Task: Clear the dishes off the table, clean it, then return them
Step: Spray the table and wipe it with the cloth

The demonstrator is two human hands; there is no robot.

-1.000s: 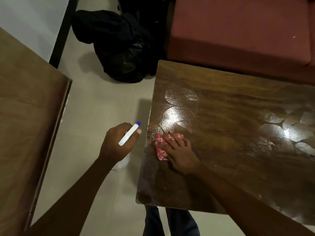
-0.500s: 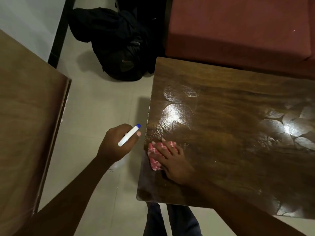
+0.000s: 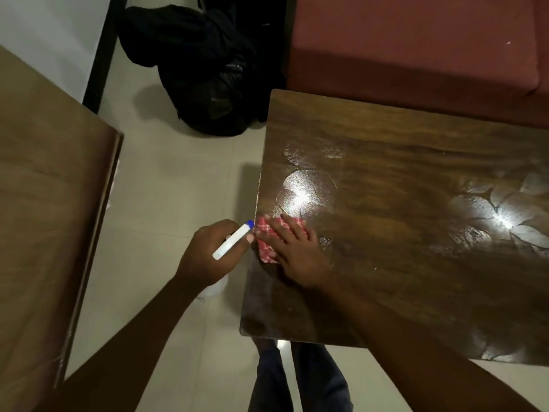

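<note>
The right hand (image 3: pixel 297 254) lies flat, pressing a red cloth (image 3: pixel 269 242) on the table (image 3: pixel 401 233). The left hand (image 3: pixel 208 254) is wrapped around a spray bottle (image 3: pixel 233 239).

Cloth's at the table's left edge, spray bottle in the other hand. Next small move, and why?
Probably sweep the right hand and its red checked cloth back rightward across the table. The cloth sits at the left edge, while wet, glinting swirl marks still cover the top farther right. The left hand holds the spray bottle off the table.
</note>
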